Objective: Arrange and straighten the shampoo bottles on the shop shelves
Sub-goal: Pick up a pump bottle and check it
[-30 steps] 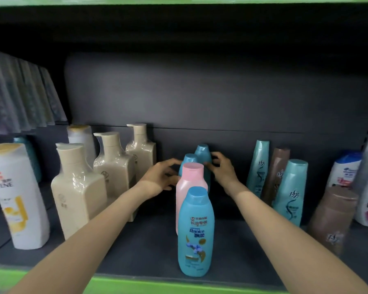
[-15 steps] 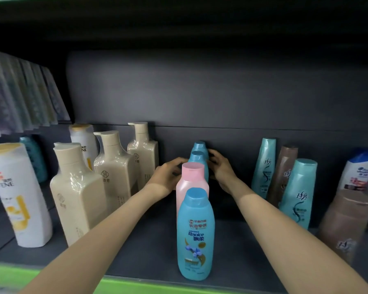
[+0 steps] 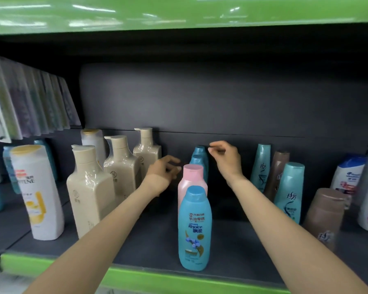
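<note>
Shampoo bottles (image 3: 194, 228) stand in one file from the shelf (image 3: 149, 247) front edge toward its back. I see both hands off them since a moment ago: left hand (image 3: 163, 175) and right hand (image 3: 226, 158) hover loosely curled, holding nothing.

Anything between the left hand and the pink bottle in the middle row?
Nothing visible. The left hand hovers just left of the pink bottle, its loosely curled fingers beside the cap with only open air between them.
</note>
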{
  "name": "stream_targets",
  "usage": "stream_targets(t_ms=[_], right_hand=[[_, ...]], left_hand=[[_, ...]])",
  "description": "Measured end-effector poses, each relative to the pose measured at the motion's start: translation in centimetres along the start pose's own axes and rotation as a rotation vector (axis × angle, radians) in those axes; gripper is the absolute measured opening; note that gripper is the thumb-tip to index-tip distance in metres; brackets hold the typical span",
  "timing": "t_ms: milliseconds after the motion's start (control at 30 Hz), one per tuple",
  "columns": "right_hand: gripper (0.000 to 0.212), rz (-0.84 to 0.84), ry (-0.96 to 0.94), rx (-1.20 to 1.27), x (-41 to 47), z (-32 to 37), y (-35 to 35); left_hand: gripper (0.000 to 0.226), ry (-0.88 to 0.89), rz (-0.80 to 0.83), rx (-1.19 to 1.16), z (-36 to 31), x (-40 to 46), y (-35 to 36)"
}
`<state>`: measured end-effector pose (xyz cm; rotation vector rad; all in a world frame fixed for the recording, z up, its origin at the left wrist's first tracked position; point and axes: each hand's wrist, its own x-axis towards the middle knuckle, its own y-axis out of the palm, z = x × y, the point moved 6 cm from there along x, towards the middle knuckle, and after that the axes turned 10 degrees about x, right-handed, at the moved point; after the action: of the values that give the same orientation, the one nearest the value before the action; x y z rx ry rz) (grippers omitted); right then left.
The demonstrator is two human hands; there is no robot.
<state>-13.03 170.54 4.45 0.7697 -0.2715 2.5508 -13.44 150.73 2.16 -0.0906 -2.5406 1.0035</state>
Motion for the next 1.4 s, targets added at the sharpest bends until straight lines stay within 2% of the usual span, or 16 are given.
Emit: stream_targets(t_ms=[100, 300, 467, 600, 700, 800, 933, 1000, 1200, 1400], right_hand=[[0.015, 0.112, -0.038, -0.075, -0.8, 3.5, 0.6], [0.014, 0.417, 0.027, -0.119, -4.1, 9.6, 4.5], [0.015, 0.491, -0.120, -0.137, -7.6, 14.3, 7.8], [0.014, 0.505, -0.145, -0.189, -10.5, 15.6, 11.4], [0.020, 0.509, -0.090, -0.237, -12.4, 15.2, 14.1], [0.035, 0.494, 0.001, -0.235, -14.3, 14.6, 16.3], [0.045, 0.324, -0.009, -0.201, -15.8, 15.2, 17.8], [0.045, 0.269, -0.046, -0.194, -16.2, 15.9, 18.6], [0.050, 0.180, -0.086, -0.324, -16.3, 16.6, 20.5], [0.035, 0.109, -0.176, -0.418, -16.8, 17.9, 20.7]], left_hand=[[0.016, 0.017, -0.119, 0.033, -0.4, -1.6, -2.0], [0.012, 0.163, -0.306, 0.208, -1.8, -6.5, -6.6], [0.009, 0.218, -0.463, 0.247, -1.1, -10.8, -11.3], [0.014, 0.203, -0.566, 0.262, 2.1, -12.5, -14.9], [0.034, 0.186, -0.525, 0.272, 5.0, -12.7, -16.8], [0.051, 0.161, -0.384, 0.237, 7.3, -12.3, -17.6], [0.060, 0.184, -0.156, 0.229, 9.3, -11.6, -17.0], [0.063, 0.214, -0.103, 0.197, 9.8, -11.5, -16.7], [0.060, 0.270, -0.140, 0.078, 10.7, -11.8, -17.2], [0.060, 0.354, -0.177, -0.014, 11.4, -13.2, -18.2]])
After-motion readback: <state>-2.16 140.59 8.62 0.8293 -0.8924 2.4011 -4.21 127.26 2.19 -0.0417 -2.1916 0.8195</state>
